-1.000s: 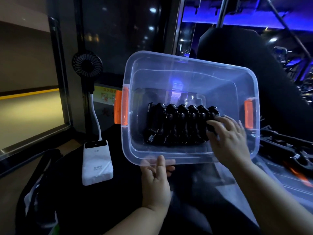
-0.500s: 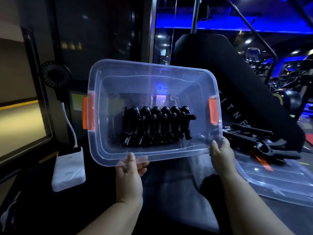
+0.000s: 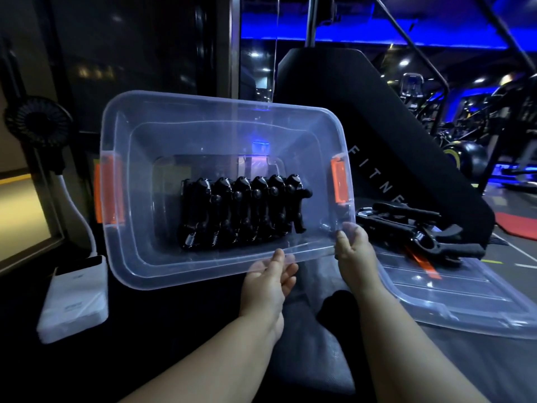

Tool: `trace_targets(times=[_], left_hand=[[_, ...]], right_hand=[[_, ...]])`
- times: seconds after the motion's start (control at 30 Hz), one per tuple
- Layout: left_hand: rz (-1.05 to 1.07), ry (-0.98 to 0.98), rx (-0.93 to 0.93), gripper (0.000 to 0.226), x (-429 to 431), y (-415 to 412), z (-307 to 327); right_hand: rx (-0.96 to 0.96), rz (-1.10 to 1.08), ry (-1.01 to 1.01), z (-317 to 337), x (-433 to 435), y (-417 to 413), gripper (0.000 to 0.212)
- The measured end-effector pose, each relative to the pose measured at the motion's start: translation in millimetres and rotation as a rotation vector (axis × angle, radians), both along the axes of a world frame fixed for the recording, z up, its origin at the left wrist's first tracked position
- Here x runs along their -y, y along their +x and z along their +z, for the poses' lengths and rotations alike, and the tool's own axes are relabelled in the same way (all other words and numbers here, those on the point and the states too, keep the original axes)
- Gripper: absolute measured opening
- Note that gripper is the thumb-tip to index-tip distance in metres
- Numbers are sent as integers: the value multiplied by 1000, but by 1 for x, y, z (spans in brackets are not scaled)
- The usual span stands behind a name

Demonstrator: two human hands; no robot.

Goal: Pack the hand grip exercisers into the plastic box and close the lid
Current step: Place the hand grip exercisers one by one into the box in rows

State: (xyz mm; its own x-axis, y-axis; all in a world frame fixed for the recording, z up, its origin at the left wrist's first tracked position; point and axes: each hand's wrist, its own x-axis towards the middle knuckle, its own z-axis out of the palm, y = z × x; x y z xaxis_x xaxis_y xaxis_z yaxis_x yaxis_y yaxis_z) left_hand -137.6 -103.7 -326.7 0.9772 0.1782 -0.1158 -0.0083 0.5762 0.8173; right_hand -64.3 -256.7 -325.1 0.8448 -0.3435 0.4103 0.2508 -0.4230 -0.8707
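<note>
The tilted plastic box (image 3: 130,266), with a row of hand grip exercisers (image 3: 241,213) inside, is held by the left hand (image 3: 268,283) gripping its near rim and the right hand (image 3: 353,248) gripping its corner, so it is best set level before fetching the loose exercisers (image 3: 418,234) from the lid (image 3: 465,303).

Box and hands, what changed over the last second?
The right hand left the row of grip exercisers inside the box, drew back and took hold of its near right corner. The left hand still holds the near rim; the exercisers stayed put.
</note>
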Motion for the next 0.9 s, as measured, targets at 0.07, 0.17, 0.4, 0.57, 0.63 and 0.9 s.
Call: trace_targets(times=[0.07,0.17,0.4,0.57,0.63,0.9], left_hand=[[-36,0,3,19,8,4,1],[-55,2,22,23,16,9,1],[-28,54,70,25,18,14,-5],[12,40,44,21,22,15,-4],[7,-24,1,17,31,17,0],[-25,-81,-51,10,77,36,7]], right_hand=[[9,7,-2,-1,1,1,27],[26,38,26,-2,3,1,22],[-28,-40,-22,8,16,6,26],[-81,4,-135,15,30,14,40],[-77,43,-130,16,32,16,45],[-108,135,-207,23,43,20,55]])
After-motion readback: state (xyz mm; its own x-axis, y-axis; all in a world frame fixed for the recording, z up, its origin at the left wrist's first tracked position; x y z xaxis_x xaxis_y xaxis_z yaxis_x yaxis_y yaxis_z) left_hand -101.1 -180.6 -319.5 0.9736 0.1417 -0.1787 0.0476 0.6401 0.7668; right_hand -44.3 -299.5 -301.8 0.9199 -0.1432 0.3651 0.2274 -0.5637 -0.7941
